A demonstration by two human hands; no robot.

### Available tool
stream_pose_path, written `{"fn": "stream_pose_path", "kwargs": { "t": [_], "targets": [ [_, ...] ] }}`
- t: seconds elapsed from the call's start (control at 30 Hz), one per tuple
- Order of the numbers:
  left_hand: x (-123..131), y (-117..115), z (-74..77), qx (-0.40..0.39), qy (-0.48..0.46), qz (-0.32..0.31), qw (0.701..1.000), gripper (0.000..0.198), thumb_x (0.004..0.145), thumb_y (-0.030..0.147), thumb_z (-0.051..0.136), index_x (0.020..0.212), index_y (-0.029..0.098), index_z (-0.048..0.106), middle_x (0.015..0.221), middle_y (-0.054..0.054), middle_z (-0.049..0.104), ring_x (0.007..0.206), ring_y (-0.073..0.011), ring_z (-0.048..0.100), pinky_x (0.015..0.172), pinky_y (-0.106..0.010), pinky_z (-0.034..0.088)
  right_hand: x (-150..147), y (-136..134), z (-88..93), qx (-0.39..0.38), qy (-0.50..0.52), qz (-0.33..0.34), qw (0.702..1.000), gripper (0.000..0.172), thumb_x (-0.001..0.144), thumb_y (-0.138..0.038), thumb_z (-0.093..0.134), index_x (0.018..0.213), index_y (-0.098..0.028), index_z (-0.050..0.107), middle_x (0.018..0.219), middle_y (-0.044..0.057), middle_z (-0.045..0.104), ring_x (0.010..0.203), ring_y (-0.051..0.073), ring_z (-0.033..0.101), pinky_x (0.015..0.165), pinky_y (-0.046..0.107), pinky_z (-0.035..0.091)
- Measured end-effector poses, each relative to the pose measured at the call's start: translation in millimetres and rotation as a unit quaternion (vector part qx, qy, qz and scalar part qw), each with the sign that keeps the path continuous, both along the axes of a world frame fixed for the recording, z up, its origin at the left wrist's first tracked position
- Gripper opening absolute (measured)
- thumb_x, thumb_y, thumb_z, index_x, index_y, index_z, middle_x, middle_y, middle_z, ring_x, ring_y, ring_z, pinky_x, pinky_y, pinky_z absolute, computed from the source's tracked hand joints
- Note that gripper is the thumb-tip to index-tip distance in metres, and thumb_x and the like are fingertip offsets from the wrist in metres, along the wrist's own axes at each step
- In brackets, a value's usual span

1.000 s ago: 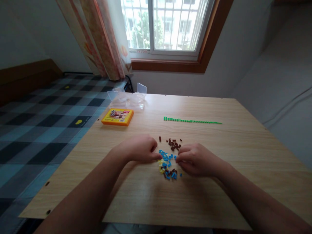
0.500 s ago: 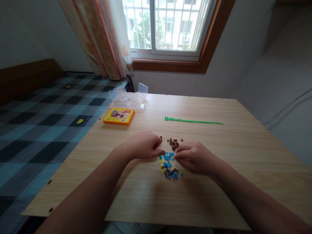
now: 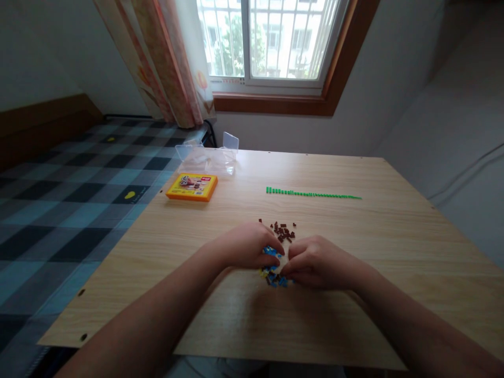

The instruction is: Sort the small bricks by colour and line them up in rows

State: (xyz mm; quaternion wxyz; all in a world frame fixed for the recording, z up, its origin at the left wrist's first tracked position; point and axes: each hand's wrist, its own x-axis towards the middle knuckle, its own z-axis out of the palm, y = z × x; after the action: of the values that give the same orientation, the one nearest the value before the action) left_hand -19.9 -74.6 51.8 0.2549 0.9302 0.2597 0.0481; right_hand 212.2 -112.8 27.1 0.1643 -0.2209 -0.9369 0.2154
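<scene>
A mixed pile of small blue, yellow and brown building bricks (image 3: 277, 281) lies on the table between my hands. Over its left side reaches my left hand (image 3: 252, 247), thumb and fingers apart, with blue bricks showing in the gap and nothing visibly held. My right hand (image 3: 317, 262) is at the pile's right edge, its fingertips pressed together in a pinch; whatever is between them is hidden. Just beyond the hands sits a loose group of brown bricks (image 3: 282, 231). Part of the mixed pile is covered by my left hand.
Farther back, a long row of green bricks (image 3: 311, 193) runs across the wooden table (image 3: 374, 220). On the left stand a yellow-orange box (image 3: 192, 187) and a clear plastic case (image 3: 208, 160). A bed with a checked cover (image 3: 79, 173) adjoins the table's left side.
My left hand has moved right and nearer over the mixed pile, from beside a lone brown brick. My right hand has shifted slightly nearer, along the pile's right edge.
</scene>
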Motion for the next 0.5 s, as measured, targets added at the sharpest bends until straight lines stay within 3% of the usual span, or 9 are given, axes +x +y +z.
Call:
{"fn": "stream_pose_path", "kwargs": {
  "t": [0.23,0.5],
  "targets": [
    [0.6,0.7,-1.0,0.008,-0.001,0.006,1.000,0.022,0.078,0.023,0.073,0.098,0.029,0.080,0.088,0.000,0.077,0.077,-0.0163,0.068,0.071,-0.026,0.048,-2.9,0.8,-4.1,0.025,-0.005,0.012,1.000,0.021,0.093,-0.023,0.060,0.104,-0.030,0.076,0.080,-0.001,0.069,0.069,0.011,0.060,0.062,0.024,0.038],
    [-1.4,0.9,0.7,0.012,-0.006,0.004,1.000,0.021,0.079,0.020,0.070,0.095,0.028,0.081,0.087,0.000,0.077,0.076,-0.0164,0.068,0.071,-0.025,0.048,0.3,2.5,-4.0,0.033,-0.020,-0.017,0.999,0.021,0.093,-0.023,0.057,0.091,-0.027,0.077,0.075,-0.001,0.066,0.065,0.011,0.056,0.060,0.025,0.035]
  ]
}}
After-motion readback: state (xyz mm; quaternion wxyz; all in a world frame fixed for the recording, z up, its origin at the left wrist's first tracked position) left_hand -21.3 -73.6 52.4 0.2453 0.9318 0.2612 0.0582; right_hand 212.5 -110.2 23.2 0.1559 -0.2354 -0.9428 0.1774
